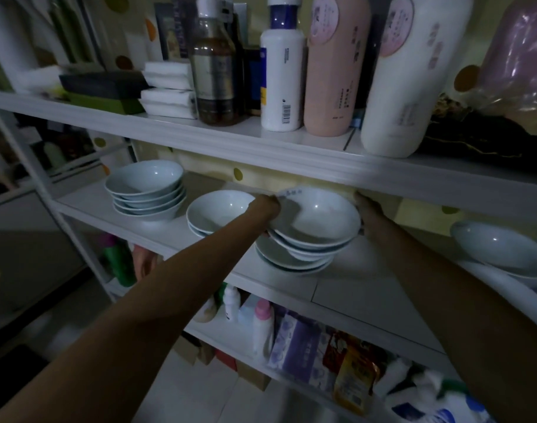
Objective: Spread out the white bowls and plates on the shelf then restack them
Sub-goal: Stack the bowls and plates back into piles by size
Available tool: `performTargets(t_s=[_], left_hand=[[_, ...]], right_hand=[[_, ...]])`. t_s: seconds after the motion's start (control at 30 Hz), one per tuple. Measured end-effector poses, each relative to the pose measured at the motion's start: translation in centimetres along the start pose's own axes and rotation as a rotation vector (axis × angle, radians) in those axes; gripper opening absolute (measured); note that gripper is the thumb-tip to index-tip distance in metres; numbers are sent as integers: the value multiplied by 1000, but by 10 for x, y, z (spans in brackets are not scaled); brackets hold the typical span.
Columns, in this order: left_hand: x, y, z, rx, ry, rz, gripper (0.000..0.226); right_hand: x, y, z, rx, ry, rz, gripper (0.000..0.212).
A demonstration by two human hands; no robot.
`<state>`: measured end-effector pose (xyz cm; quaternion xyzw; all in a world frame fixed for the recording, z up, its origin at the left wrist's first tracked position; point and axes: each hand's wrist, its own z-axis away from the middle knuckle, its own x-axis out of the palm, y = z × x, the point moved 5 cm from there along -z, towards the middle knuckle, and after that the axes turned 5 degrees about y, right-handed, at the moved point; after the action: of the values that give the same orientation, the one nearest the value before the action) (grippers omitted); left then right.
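A short stack of white bowls (317, 219) hangs tilted just above two white plates (279, 254) on the middle shelf (346, 282). My left hand (265, 207) grips the stack's left rim; my right hand (368, 213) grips its right rim. Left of them sit two nested white bowls (213, 212). Further left stands a taller stack of several white bowls (145, 190). A single white bowl (499, 245) rests at the far right on a large white dish.
The upper shelf (261, 145) hangs low over the bowls, loaded with bottles (334, 65) and white sponges (168, 90). The lower shelf holds packets and small bottles (262, 325). A white frame post (32, 166) runs down the left.
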<state>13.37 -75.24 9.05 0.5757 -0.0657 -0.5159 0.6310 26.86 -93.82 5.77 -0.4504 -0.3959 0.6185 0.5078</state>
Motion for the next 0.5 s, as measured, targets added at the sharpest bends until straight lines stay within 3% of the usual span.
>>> performTargets(t_s=[0.1, 0.3, 0.5], left_hand=[[-6, -18, -17, 16, -2, -25, 43], [-10, -18, -35, 225, 163, -545, 54], [41, 16, -18, 588, 172, -501, 54]], right_hand=[[16, 15, 0, 10, 1, 9, 50], [26, 26, 2, -7, 36, 77, 50], [-23, 38, 4, -7, 158, 83, 56]])
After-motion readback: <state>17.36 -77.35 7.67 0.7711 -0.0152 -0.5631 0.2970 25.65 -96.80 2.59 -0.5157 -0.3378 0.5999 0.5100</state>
